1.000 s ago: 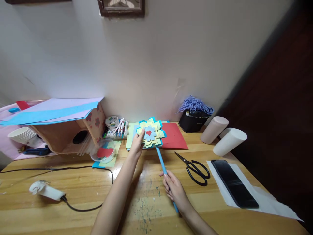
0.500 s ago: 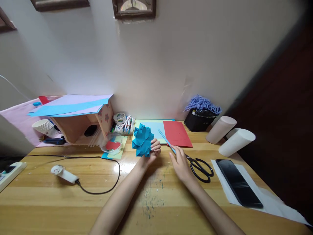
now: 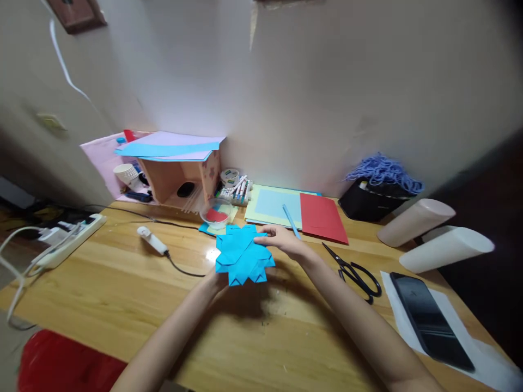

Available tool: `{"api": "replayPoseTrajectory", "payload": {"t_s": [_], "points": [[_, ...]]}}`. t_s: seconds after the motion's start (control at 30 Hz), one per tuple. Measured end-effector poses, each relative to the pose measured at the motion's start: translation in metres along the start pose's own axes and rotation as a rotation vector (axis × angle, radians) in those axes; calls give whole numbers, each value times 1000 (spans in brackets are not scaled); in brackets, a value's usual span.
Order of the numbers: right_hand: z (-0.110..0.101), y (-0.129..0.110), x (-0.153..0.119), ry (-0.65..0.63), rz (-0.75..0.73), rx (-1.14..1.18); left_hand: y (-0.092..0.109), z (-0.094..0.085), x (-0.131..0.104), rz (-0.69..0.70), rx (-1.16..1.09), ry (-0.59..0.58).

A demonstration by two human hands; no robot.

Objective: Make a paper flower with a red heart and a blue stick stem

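A folded blue paper flower [image 3: 244,255] is held above the wooden table, its flat, many-pointed face turned up. My left hand [image 3: 217,276] is under its lower left side, and its fingers are hidden behind the paper. My right hand [image 3: 278,238] pinches the flower's upper right edge between thumb and fingers. Just beyond my right hand, a light blue paper strip [image 3: 291,220] lies by the coloured sheets. Black scissors [image 3: 351,270] rest on the table to the right of my right forearm.
Red paper [image 3: 322,216] lies at the back. A cardboard box [image 3: 171,179], markers [image 3: 241,189] and a clear bowl [image 3: 216,213] stand back left. A glue gun [image 3: 152,240] and power strip [image 3: 69,242] are left; a phone [image 3: 431,318], white rolls [image 3: 445,249] and a yarn-topped black pouch [image 3: 368,198] right.
My right hand has let go of the light blue strip and taken hold of the flower's edge. The flower has come nearer and tilted flat. The view has shifted left.
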State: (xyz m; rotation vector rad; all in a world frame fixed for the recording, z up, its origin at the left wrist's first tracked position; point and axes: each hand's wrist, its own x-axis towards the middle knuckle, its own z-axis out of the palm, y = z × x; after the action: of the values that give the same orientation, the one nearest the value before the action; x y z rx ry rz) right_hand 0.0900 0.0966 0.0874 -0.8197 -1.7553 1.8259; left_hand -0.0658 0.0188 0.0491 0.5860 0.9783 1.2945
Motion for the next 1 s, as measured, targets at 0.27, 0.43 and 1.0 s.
{"api": "replayPoseTrajectory", "payload": {"t_s": [0.27,0.43,1.0], "points": [[58,0,58,-240,12,-104,43,-82,-81,-50,-90,113],[118,13,87,-62,-127,-518,50,-119,-101,35,114,355],[260,52,179,-8,-173,-805,59,-236,-152,265,-87,903]]}}
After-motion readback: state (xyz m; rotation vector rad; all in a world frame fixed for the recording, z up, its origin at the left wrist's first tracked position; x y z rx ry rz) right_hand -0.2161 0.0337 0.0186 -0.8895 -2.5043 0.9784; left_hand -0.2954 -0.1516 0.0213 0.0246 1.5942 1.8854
